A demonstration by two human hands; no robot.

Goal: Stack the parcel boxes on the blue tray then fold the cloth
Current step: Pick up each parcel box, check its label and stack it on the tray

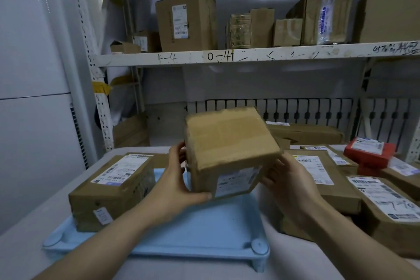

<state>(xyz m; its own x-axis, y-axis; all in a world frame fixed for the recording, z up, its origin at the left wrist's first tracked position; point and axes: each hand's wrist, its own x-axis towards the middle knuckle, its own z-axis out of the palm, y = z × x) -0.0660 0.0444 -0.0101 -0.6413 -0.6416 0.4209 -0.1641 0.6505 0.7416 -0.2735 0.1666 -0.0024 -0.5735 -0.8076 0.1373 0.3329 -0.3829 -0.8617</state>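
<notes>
Two hands are holding one cube box (229, 150) in the air above the tray (204, 232). The left hand (179, 179) is gripping its left side, thumb curled under the lower front edge, fingers (180, 150) wrapping the far corner. The right hand (286, 179) is cupping the right side, fingers bent around the lower right edge. The box is tilting, one corner pointing down, a white label (236, 180) facing the camera.

The blue tray is lying on the white cloth (29, 250) covering the tabletop. One long box (109, 191) is sitting on the tray's left part, label up, with its left end seeming to reach the tray's edge, though the angle is making that hard to judge. The rest of the tray is showing bare blue.

Several more parcels are waiting on the tabletop right of the tray: a flat box (318, 179) just behind the right hand, a labelled box (391, 207) at the right edge, and a red box (369, 154) resting on others farther back.

Above, a shelf (227, 55) marked with handwritten numbers is carrying a row of cardboard boxes (186, 21).
</notes>
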